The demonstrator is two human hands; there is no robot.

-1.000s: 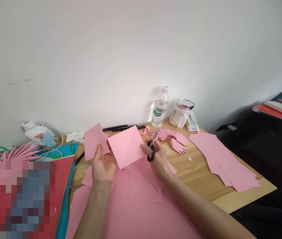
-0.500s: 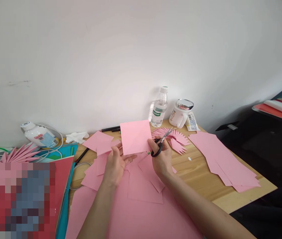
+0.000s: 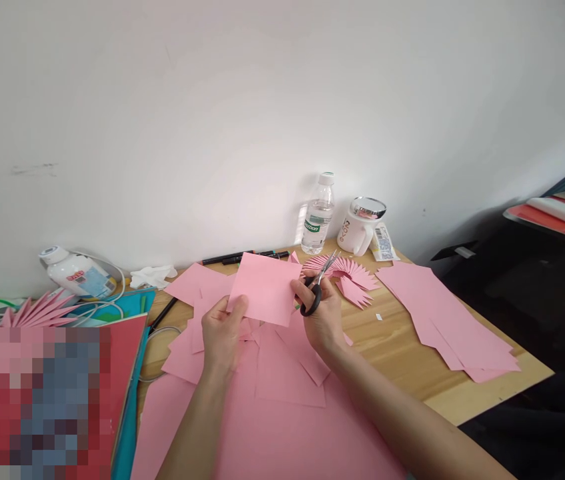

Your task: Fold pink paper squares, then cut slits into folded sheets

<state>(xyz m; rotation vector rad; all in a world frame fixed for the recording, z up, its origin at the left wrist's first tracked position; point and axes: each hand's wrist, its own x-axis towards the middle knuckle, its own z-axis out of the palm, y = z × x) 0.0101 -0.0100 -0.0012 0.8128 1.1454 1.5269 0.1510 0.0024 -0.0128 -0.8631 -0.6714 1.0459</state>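
A square of pink paper (image 3: 265, 288) is held up above the desk, tilted a little. My left hand (image 3: 222, 330) pinches its lower left edge, thumb on the front face. At the paper's right edge, my right hand (image 3: 323, 313) grips it between thumb and fingers. That same hand also carries black-handled scissors (image 3: 311, 300), their blades pointing up and away to the right. Beneath both hands lie loose pink paper pieces (image 3: 290, 380) on top of a larger pink sheet (image 3: 307, 447).
Behind the hands stand a water bottle (image 3: 318, 217) and a white mug (image 3: 357, 230) against the wall. A folded pink paper fan (image 3: 355, 272) lies before them. Pink sheets (image 3: 442, 320) are stacked at right. Black pens (image 3: 222, 258), a white bottle (image 3: 77, 272) and a red folder (image 3: 130, 353) are further left.
My left hand has gone from open beneath the paper to gripping its left edge. The pink square has come lower and tilted. The scissors stay in my right hand.
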